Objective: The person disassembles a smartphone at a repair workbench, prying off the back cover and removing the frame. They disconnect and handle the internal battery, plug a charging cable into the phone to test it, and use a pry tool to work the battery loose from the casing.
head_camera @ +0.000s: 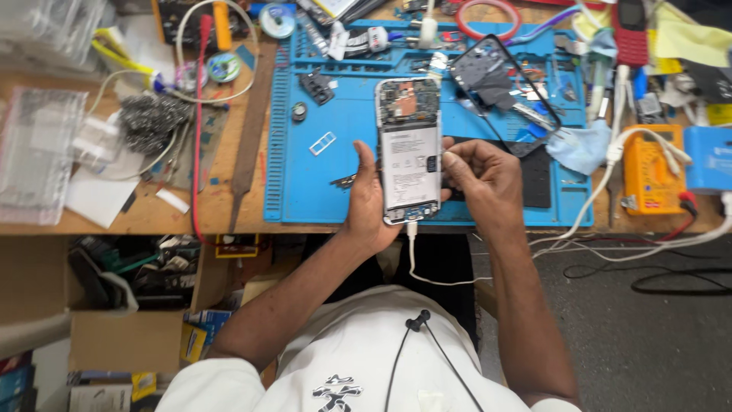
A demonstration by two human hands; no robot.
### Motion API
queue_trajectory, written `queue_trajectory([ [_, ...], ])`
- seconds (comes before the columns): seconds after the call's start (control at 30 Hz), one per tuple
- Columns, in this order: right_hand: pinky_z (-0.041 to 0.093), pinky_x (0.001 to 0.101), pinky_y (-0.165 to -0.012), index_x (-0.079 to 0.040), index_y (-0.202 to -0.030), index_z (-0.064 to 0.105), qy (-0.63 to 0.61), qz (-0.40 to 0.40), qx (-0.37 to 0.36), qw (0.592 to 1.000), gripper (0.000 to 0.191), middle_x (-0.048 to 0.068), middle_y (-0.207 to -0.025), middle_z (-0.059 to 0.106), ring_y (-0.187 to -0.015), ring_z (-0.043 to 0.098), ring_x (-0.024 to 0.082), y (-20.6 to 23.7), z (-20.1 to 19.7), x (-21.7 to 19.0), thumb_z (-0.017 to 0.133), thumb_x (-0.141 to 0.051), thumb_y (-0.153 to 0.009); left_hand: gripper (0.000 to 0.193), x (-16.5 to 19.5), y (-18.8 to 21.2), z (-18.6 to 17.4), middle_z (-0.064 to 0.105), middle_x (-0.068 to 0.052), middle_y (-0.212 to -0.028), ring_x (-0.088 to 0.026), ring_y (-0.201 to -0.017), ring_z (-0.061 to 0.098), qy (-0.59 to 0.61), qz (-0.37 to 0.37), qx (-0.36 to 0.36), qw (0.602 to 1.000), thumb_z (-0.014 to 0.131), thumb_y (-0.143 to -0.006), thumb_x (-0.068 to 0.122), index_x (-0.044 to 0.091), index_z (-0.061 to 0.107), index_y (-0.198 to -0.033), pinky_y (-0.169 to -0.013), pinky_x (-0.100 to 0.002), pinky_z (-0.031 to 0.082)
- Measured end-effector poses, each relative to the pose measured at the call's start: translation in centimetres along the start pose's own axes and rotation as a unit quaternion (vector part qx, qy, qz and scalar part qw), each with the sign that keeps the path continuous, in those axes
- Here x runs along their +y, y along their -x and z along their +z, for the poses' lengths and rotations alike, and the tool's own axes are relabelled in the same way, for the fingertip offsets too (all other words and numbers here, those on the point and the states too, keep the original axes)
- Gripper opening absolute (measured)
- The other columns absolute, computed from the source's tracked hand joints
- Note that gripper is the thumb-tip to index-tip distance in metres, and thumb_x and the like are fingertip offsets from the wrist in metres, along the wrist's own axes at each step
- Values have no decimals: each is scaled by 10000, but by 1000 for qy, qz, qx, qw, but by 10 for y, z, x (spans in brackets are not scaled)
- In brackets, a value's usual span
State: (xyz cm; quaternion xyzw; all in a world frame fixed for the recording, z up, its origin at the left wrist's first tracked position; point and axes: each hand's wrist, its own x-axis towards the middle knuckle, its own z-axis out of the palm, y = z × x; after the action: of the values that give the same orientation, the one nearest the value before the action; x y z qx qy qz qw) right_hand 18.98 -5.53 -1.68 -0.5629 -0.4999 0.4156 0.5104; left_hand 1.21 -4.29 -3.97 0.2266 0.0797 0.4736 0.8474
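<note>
My left hand grips an opened smartphone from its left side and bottom, back cover off, with the circuit board at the top and the pale battery in the middle showing. A white cable is plugged into its bottom end and hangs down. My right hand is at the phone's right edge, fingers curled and pinched close to the battery area; whether it holds a small tool I cannot tell. The phone is held over a blue work mat.
The phone's removed dark back cover lies on the mat to the upper right. A yellow multimeter sits far right with white cables. Steel wool, solder reels and a red wire lie left. Boxes stand below the wooden bench.
</note>
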Motion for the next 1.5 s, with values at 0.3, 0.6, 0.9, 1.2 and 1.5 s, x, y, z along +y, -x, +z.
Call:
queue_trajectory([
  [0.3,443,188,-605,10,-978,712,-76,28,-46,996,138,4,-781,685,-664,564,30,-4,-6,4,717,-127,-992,987,4,-1,2,514,-204,-1535,-338,-1337,589,18,-21,17,999,316,-971,786,17,378,-1586,-1045,-547,567],
  [0.6,553,376,-833,-40,-1099,752,344,-310,87,882,163,96,-1058,709,-984,688,246,27,8,-30,784,-59,-941,888,1,-2,0,548,-180,-1475,-290,-1308,596,28,13,25,999,284,-1037,734,27,402,-1560,-1067,-521,550],
  [0.9,536,418,-807,-41,-1048,750,399,-310,24,863,138,76,-986,704,-908,665,276,24,16,-30,786,-59,-917,871,-7,-1,-1,568,-132,-1462,-245,-1330,579,-38,29,39,998,251,-1043,707,15,424,-1543,-1127,-412,511],
  [1.2,549,397,-807,-36,-983,727,414,-317,31,853,113,74,-967,702,-907,680,269,15,19,-30,777,-58,-884,858,-4,-2,2,571,-123,-1436,-224,-1317,577,-68,23,47,996,250,-1053,694,6,446,-1527,-1106,-389,504],
  [1.5,569,362,-697,-23,-898,701,342,-220,45,912,84,77,-854,687,-775,685,227,10,20,-20,766,-54,-854,882,-4,1,6,571,-150,-1456,-230,-1321,582,-95,21,51,994,265,-1043,705,-9,450,-1526,-1115,-368,504],
])
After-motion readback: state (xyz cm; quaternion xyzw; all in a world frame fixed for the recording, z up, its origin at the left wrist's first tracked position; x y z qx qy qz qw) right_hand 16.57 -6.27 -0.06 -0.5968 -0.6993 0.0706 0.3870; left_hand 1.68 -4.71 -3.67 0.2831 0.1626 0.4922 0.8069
